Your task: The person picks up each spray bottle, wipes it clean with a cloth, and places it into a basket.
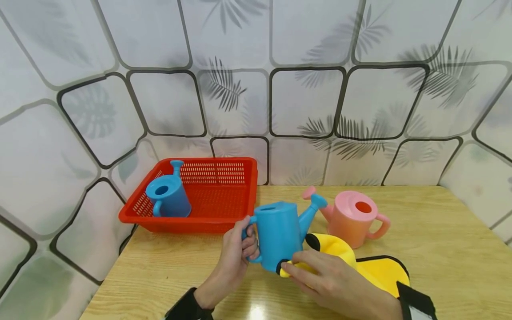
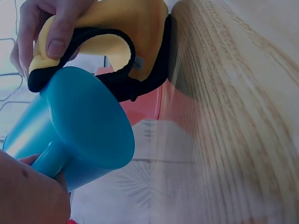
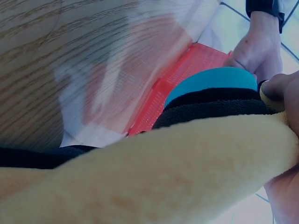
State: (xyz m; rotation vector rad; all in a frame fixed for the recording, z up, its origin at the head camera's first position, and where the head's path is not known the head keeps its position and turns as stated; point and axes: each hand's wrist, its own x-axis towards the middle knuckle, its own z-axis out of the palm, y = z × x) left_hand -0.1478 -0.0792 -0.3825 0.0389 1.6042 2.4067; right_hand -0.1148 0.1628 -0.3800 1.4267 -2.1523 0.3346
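Observation:
My left hand (image 1: 237, 249) grips the handle of a blue watering can (image 1: 278, 235), which is raised a little off the table with its spout to the right. A yellow cloth with black edging (image 1: 334, 249) is in my right hand (image 1: 334, 278), pinched between thumb and fingers against the can's lower side. Part of the cloth trails to the right onto the table. From the left wrist view, the can's smooth underside (image 2: 93, 121) shows, and the cloth (image 2: 135, 18) folds in a loop beside it. The cloth (image 3: 154, 163) fills much of the right wrist view.
A red plastic basket (image 1: 224, 226) stands at the back left, holding a second blue watering can (image 1: 172, 198). Behind the cloth, a pink watering can (image 1: 350, 222) stands on the wooden table (image 1: 448, 249). A patterned curtain-like backdrop (image 1: 240, 102) encloses the back and sides.

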